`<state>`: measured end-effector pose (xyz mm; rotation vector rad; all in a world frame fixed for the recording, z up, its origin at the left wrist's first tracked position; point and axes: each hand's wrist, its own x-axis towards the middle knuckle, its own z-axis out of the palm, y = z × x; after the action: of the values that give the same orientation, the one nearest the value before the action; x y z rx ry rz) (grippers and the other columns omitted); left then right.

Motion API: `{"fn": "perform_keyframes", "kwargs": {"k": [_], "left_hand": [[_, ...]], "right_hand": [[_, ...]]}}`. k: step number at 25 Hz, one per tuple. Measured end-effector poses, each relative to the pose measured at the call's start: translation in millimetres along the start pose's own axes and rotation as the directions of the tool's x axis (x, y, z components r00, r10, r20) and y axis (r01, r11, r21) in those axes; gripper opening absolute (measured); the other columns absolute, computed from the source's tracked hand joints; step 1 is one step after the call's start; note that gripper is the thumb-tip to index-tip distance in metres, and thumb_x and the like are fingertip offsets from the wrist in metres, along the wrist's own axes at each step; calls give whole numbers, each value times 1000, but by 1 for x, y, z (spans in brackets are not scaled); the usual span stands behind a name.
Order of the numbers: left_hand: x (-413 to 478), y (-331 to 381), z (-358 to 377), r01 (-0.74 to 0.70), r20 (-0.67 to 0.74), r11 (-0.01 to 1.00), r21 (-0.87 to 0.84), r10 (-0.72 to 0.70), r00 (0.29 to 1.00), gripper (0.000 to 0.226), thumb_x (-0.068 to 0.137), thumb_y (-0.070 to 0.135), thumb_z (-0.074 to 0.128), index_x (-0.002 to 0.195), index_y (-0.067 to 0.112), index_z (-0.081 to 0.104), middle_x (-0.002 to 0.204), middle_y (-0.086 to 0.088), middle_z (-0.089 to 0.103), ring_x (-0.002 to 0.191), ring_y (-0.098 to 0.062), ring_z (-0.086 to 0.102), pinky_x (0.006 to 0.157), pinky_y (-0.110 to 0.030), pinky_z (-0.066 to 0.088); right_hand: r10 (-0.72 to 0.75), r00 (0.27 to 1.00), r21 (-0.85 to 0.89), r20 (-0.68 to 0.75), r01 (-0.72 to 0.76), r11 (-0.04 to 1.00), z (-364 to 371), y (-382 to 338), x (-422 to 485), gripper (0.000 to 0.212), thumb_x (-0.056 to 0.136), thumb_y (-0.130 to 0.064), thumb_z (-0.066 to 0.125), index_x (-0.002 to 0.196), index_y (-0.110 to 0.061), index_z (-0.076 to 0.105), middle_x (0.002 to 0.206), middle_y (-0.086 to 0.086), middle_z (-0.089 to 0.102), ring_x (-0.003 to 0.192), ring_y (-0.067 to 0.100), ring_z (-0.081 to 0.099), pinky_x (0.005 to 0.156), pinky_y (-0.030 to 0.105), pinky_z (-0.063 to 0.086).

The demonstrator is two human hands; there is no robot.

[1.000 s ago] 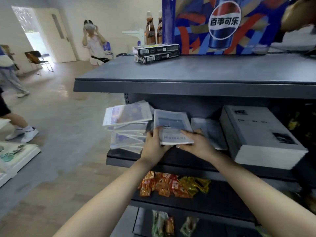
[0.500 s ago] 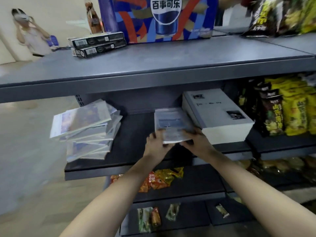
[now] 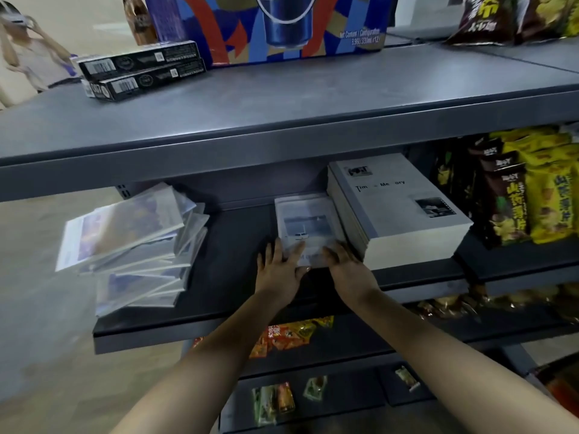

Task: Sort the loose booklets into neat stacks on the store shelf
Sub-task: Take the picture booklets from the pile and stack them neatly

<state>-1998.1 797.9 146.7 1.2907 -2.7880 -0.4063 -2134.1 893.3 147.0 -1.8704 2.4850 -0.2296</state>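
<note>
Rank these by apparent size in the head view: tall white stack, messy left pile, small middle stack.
1. Tall white stack and messy left pile: too alike to rank.
2. Small middle stack: clearly smallest.

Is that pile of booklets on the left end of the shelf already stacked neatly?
No, the left pile of booklets is fanned out, its covers lying skewed at different angles.

Bare left grip (image 3: 278,270); bare right grip (image 3: 351,271)

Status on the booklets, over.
Left hand and right hand on small booklet stack, beside tall stack. Loose pile left, untidy. Nothing blocking.
</note>
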Motion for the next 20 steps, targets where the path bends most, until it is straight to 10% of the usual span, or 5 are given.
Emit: {"fn": "perform_keyframes", "kwargs": {"k": [8, 12, 20], "left_hand": [[31, 6, 3, 40, -38, 990, -138, -46, 998, 53, 99, 29, 31, 145, 47, 10, 158, -9, -9, 146, -29, -1, 118, -47, 3], [31, 0, 11, 13, -122, 992, -122, -28, 992, 52, 97, 46, 31, 146, 45, 12, 158, -9, -3, 146, -27, 3, 118, -47, 5], [27, -1, 12, -20, -207, 982, -187, -19, 978, 58, 91, 48, 44, 144, 34, 27, 157, -7, 10, 145, -25, 8, 119, -44, 4]], "right_hand": [[221, 970, 1, 102, -222, 975, -4, -11, 49, 43, 97, -9, 34, 139, 1, 26, 145, 24, 27, 135, 37, 28, 103, 43, 39], [201, 977, 131, 74, -210, 969, 14, -5, 40, 55, 99, -12, 30, 149, -10, 7, 157, 14, 4, 145, 29, 7, 113, 38, 25], [185, 980, 356, -80, -145, 923, 14, -4, 29, 57, 91, 0, 40, 145, -13, 29, 154, 5, 23, 137, 23, 32, 104, 31, 37]]}}
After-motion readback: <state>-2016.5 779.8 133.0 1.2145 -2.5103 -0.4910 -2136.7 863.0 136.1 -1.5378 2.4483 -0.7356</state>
